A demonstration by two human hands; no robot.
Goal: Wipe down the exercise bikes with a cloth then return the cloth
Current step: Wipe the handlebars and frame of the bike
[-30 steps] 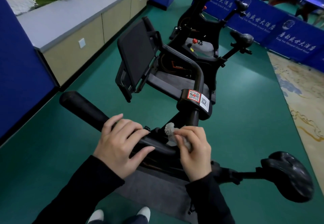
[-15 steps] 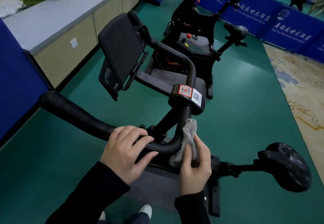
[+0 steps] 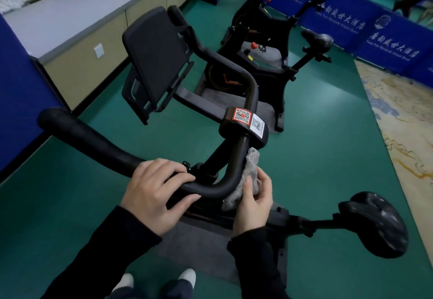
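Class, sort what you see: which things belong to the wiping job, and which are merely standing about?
In the job: grey cloth, held by the right hand; near bike's handlebar, gripped by the left hand; next bike; far bike.
Standing about: cabinet; blue banners; patterned carpet.

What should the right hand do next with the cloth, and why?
Probably slide the cloth up the handlebar toward the QR-sticker clamp. The right hand holds the cloth against the bar's bend just below that clamp, the left hand grips the bar beside it to steady it, and a short bare stretch lies between cloth and clamp.
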